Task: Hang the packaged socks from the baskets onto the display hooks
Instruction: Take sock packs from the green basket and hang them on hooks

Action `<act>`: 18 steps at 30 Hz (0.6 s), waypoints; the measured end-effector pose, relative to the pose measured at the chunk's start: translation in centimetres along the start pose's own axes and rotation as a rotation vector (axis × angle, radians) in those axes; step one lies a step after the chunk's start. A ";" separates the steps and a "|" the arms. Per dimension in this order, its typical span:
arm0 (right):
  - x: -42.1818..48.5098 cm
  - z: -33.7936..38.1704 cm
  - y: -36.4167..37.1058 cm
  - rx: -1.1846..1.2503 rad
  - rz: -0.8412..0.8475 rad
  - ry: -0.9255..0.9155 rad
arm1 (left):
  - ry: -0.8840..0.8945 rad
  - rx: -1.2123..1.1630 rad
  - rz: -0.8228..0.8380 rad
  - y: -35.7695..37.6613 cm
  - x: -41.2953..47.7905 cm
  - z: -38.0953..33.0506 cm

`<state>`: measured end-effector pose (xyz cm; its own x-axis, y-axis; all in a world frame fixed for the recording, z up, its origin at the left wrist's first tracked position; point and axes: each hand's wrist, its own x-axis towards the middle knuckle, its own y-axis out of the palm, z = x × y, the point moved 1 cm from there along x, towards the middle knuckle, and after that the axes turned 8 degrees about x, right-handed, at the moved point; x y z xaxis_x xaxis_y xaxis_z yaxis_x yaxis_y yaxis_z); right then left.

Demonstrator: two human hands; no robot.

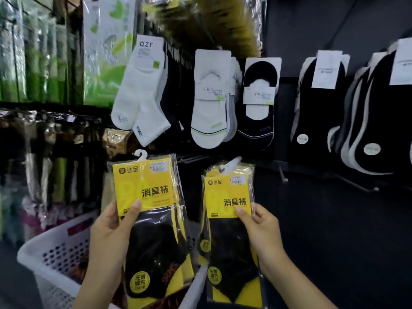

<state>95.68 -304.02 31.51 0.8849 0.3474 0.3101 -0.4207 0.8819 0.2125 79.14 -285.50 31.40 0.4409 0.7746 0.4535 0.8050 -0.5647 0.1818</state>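
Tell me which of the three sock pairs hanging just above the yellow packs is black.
The rightmost one, the black low-cut pair. The QZF ankle pair on the left and the low-cut pair in the middle are both white.

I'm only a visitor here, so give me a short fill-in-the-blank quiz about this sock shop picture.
1. The left hand holds sock packs with a ____ card.
2. The right hand holds a second bundle containing ____ socks.
3. The basket at lower left is ____.
4. The white socks hanging above carry the letters ____.

Missing words: yellow; black; white; QZF.
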 end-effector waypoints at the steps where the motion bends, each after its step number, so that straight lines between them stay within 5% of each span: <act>1: 0.3 -0.4 0.4 -0.014 -0.011 0.010 | 0.004 -0.003 0.005 0.1 0.0 0.0; 9: 2.7 -2.8 0.6 0.006 -0.195 0.131 | 0.023 0.016 0.072 1.5 -0.3 0.5; 14: 1.1 -2.7 -0.4 -0.155 -0.303 -0.015 | -0.004 0.010 0.181 2.9 -1.0 1.5; 18: -0.9 -0.7 -0.3 -0.098 -0.114 -0.112 | -0.007 0.021 0.276 4.7 -1.8 2.2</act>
<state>95.12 -304.38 30.50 0.8957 0.2104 0.3918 -0.2925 0.9423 0.1626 83.03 -288.94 29.55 0.6473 0.5945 0.4771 0.6622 -0.7485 0.0342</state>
